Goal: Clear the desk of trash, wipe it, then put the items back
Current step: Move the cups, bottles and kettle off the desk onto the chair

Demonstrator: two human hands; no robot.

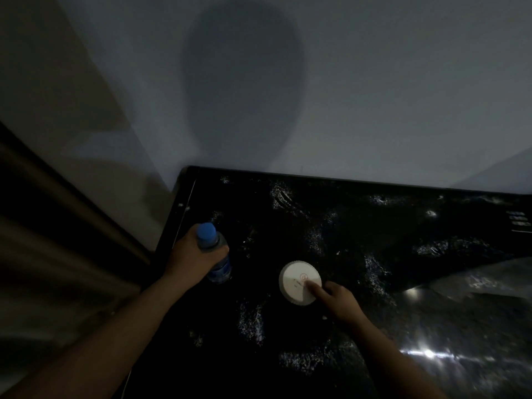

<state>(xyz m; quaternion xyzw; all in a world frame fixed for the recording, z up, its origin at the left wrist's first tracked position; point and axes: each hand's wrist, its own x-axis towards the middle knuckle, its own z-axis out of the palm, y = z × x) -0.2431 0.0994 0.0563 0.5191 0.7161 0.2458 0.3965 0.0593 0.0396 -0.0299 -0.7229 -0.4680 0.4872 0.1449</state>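
The left hand (191, 259) grips a clear plastic water bottle with a blue cap (220, 266) near the left edge of the glossy black speckled desk (359, 226). Further right, the right hand (341, 302) lays a straight forefinger on a round white ribbed lid (296, 280) (other fingers loosely tucked).

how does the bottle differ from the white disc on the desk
The bottle is upright, clear, blue-capped; the disc is flat, round, white. The left hand grips the bottle; the right hand touches the disc with one finger. Both are at the dark desk.
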